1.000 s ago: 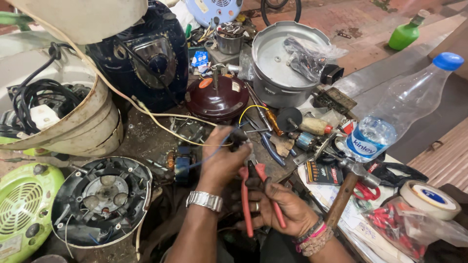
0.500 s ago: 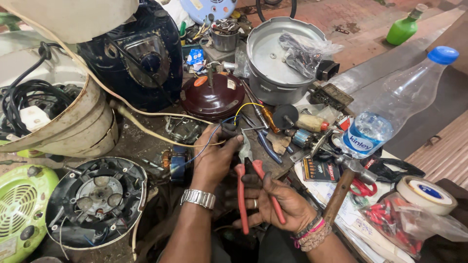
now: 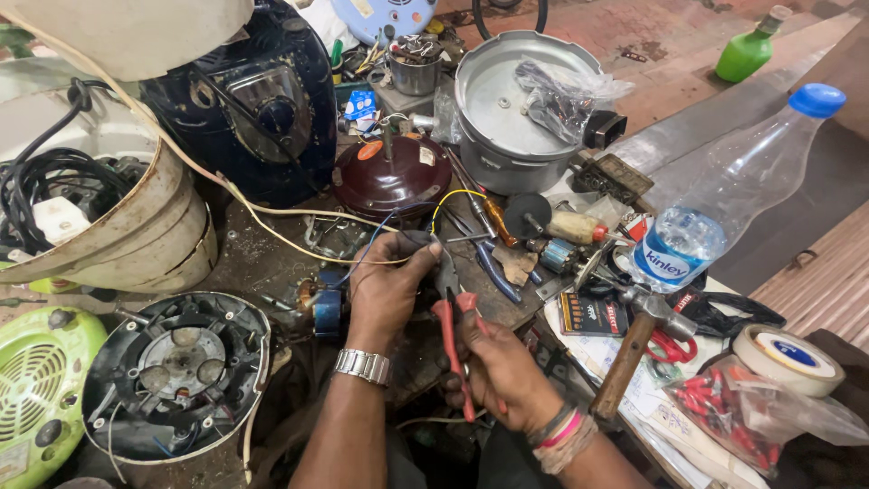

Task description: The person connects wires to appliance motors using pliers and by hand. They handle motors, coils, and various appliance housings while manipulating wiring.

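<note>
My left hand [image 3: 387, 288], with a metal watch on its wrist, pinches a small dark part with thin wires [image 3: 418, 243] above the cluttered bench. My right hand [image 3: 502, 367] grips red-handled pliers [image 3: 450, 317], their jaws raised to the wires right beside my left fingers. Blue and yellow wires run from there toward a dark red round motor housing [image 3: 394, 177]. A small motor with copper winding [image 3: 319, 303] lies just left of my left hand.
A round fan motor casing [image 3: 172, 371] and a green fan [image 3: 41, 389] sit at lower left. A metal pot [image 3: 516, 109], plastic water bottle [image 3: 724, 199], hammer [image 3: 634, 340], tape roll [image 3: 783, 358], bag of red parts [image 3: 738, 407] and screwdrivers crowd the right.
The pliers have risen from low by my right hand to the wires my left hand holds. My left hand has stayed near the same spot.
</note>
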